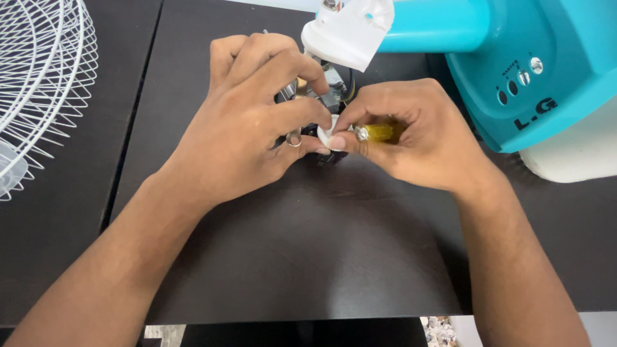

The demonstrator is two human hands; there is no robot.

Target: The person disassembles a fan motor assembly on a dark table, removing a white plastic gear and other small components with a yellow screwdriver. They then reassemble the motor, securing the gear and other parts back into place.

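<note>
Right, both hands meet at the middle of the dark table (pixel 308 257), fingertips touching around a small white toothed wheel (pixel 326 136). Left hand (pixel 247 122) is curled closed, thumb and forefinger pinching the wheel from the left; a ring sits on one finger, low by the table. Right hand (pixel 411 132) is closed around a screwdriver (pixel 376 133) with a clear yellow handle, thumb pressed on the wheel's right edge; metal collar of the tool shows just beside the wheel, tip hidden. Wheel sits on the fan's metal motor block (pixel 331 87), mostly covered by the fingers, with dark wires beside it. Above that, a white plastic bracket (pixel 347 32) joins a turquoise fan neck (pixel 437 26). Turquoise fan base (pixel 546 71) lies top right, tilted, with a row of small round buttons and dark raised lettering on its sloped face; white underside shows below it. White wire fan guard (pixel 38 83) lies at the far left, well apart from the hands. Pale floor visible past the table's near edge.
</note>
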